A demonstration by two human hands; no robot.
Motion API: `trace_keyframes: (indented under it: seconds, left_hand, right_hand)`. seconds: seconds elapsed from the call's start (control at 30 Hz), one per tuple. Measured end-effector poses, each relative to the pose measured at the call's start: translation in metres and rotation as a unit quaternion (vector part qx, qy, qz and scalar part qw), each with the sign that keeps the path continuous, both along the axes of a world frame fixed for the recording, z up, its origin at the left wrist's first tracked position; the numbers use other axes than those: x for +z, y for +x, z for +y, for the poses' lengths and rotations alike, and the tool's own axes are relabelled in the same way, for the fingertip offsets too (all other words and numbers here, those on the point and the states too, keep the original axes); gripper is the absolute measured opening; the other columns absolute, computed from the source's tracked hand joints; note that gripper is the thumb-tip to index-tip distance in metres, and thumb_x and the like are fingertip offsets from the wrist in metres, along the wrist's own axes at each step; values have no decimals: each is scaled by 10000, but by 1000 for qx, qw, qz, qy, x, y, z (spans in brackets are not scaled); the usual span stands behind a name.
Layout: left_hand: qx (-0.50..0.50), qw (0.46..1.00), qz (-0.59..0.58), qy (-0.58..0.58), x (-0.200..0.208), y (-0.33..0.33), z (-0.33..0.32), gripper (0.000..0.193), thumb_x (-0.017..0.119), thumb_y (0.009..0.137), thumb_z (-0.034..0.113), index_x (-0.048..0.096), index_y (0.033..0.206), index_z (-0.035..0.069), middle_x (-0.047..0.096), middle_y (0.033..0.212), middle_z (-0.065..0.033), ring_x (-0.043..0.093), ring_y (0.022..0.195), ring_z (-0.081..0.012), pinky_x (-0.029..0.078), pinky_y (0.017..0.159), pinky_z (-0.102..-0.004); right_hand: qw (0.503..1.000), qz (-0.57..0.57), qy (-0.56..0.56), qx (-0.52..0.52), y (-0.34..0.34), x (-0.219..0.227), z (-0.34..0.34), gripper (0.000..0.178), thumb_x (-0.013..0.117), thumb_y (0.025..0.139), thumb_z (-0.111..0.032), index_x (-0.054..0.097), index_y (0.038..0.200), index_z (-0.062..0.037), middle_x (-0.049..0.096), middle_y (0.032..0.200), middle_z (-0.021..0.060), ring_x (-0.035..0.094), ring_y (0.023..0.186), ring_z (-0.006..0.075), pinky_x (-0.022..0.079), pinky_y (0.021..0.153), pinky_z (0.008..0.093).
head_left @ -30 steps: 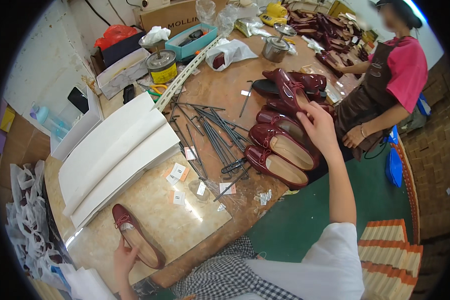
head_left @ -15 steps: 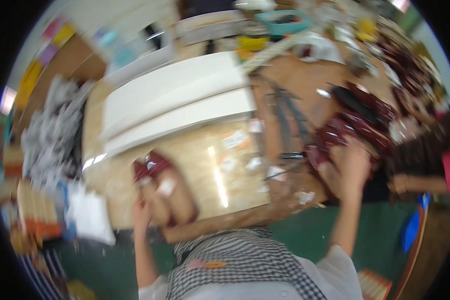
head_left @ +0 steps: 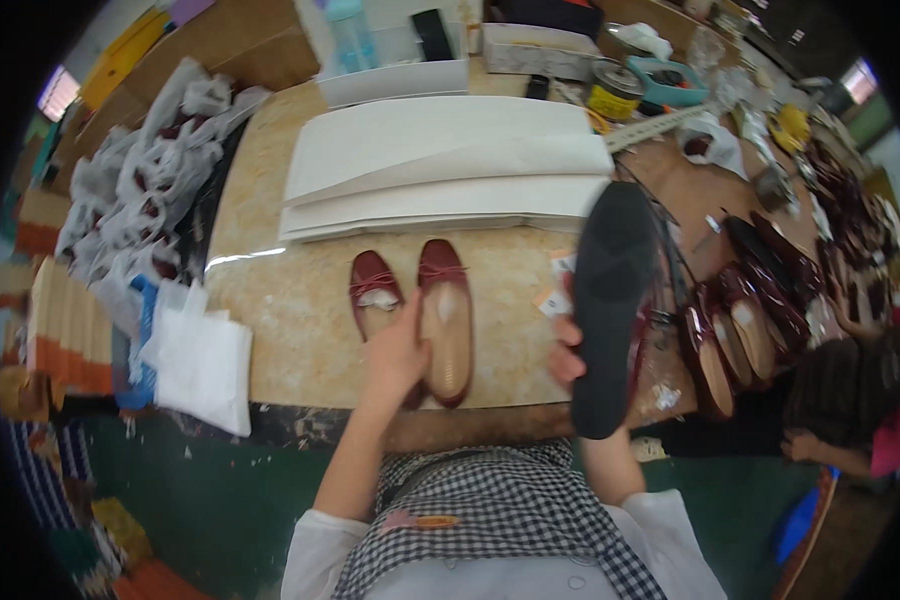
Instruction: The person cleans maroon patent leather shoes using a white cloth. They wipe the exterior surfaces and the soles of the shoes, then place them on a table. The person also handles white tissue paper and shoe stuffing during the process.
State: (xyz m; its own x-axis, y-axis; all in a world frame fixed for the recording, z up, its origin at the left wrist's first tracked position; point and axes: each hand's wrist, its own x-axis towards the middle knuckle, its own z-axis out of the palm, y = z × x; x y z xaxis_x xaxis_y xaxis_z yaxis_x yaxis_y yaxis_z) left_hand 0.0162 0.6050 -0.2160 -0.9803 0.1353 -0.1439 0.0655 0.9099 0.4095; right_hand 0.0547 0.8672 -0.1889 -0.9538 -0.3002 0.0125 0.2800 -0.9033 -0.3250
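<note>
A pair of dark red ballet flats with bows and tan insoles lies on the stone-patterned board in front of me. My left hand (head_left: pixel 395 357) covers the heel of the left flat (head_left: pixel 372 278), closed around its back part, its fingers reaching between the two. Close beside it lies the right flat (head_left: pixel 450 330), toe pointing away. My right hand (head_left: pixel 567 355) holds up another shoe (head_left: pixel 615 310), its black sole turned toward me. Fingertips curl over the sole's left edge; the rest of that hand is hidden behind it. A little dark red upper shows at its right edge.
Folded white paper (head_left: pixel 450 165) lies behind the pair. Several glossy dark red shoes (head_left: pixel 710 350) crowd the right side. Grey plastic bags (head_left: pixel 150 190) and a white bag (head_left: pixel 205 365) sit left. Another person's hand (head_left: pixel 800 445) shows at far right.
My right hand has come back from the shoe pile at right, bringing a shoe with it. The view has shifted; my left hand now lies over the left flat's heel.
</note>
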Motion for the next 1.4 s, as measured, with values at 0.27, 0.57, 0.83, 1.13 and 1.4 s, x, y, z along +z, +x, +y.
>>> trace_keyframes:
  seconds: [0.27,0.57,0.83,1.13,1.4]
  left_hand:
    - [96,985,122,-74,-5,22,-78,464,635,811,166,555,1268,168,557,924,-149,565,899,-325,469,741,-429]
    - [-123,979,113,-117,26,70,-60,415,727,733,207,607,1075,4,575,1056,-161,527,991,-333,415,893,-420]
    - [113,315,-199,921,9,81,-66,626,502,900,291,308,1426,13,394,1423,-197,395,1312,-342,315,1091,-462]
    - [48,342,-160,925,11,80,-60,703,613,846,279,315,1418,-2,380,1434,-188,405,1309,-300,336,1078,-430]
    - [-15,892,-54,449,53,59,-52,475,755,695,143,584,1105,-25,672,987,-128,644,932,-275,485,869,-395]
  right_hand:
    - [944,155,-219,191,-19,10,-54,772,460,897,-549,160,1493,-161,564,912,118,605,602,225,507,526,321]
    - [953,137,-207,171,-14,24,-58,772,495,889,-530,171,1489,-166,577,913,123,622,592,233,515,497,320]
    - [973,98,-155,141,-10,28,-48,699,448,910,-529,249,1468,-158,579,874,121,624,575,233,516,491,321]
    - [910,-130,392,-35,6,-8,-34,393,520,937,-264,517,1243,-19,629,796,137,631,584,244,537,519,304]
    - [601,92,783,-133,3,-38,-44,415,527,845,43,530,1259,7,569,1182,172,599,1032,294,475,870,314]
